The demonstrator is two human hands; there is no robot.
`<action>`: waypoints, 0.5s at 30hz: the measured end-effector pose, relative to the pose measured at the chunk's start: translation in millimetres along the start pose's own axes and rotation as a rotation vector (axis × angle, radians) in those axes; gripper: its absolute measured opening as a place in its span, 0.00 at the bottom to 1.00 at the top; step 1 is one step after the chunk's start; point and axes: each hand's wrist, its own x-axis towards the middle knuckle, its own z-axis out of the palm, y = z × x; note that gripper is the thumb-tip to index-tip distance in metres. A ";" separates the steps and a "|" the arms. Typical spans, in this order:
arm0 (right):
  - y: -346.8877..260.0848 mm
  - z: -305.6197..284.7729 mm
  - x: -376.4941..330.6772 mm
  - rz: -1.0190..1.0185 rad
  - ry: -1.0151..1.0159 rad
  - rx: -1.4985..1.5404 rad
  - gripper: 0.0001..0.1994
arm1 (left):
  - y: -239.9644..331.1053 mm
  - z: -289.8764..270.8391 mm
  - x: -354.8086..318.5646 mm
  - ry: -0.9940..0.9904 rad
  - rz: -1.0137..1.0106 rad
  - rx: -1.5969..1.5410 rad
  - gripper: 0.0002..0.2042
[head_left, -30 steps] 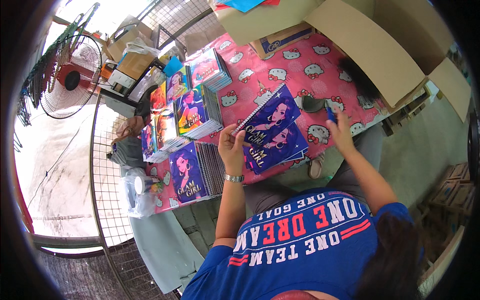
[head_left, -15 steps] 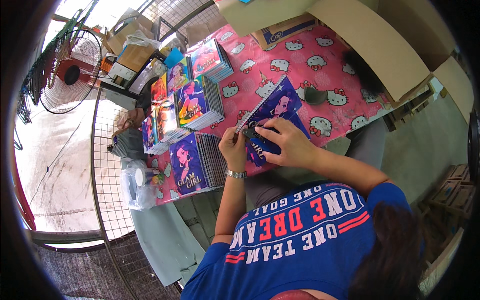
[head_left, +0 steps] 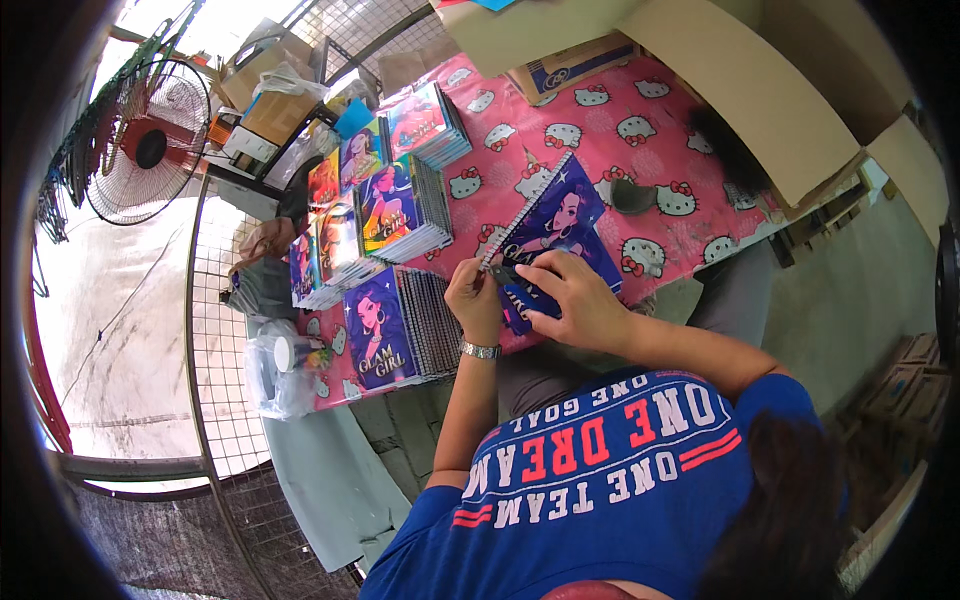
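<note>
Both hands meet on a blue spiral notebook (head_left: 555,235) lying on the pink-clothed surface (head_left: 640,110) — left hand (head_left: 474,300) pinching its spiral edge, right hand (head_left: 580,305) pressing its cover; a cardboard box (head_left: 570,65) stands behind, contents hidden.

Bright daylight comes in from the upper left, pretty much blowing out the pale concrete floor (head_left: 110,330) there, while the pink cartoon-print tablecloth (head_left: 600,130) is evenly lit with only soft shadows. Heavy fisheye bending and a black vignette ring the edges, and the centre stays reasonably sharp.
</note>
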 end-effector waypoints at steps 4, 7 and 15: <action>1.4 -6.7 7.4 0.558 -0.283 0.778 0.28 | 9.7 1.7 -0.5 -0.007 -0.051 -0.025 0.06; 2.4 -5.3 10.2 0.865 -0.391 1.451 0.30 | 17.7 -6.0 2.7 0.014 -0.029 0.051 0.06; 112.9 -74.8 -51.5 0.494 -0.091 0.042 0.32 | 169.8 -137.9 82.8 0.045 0.331 0.432 0.09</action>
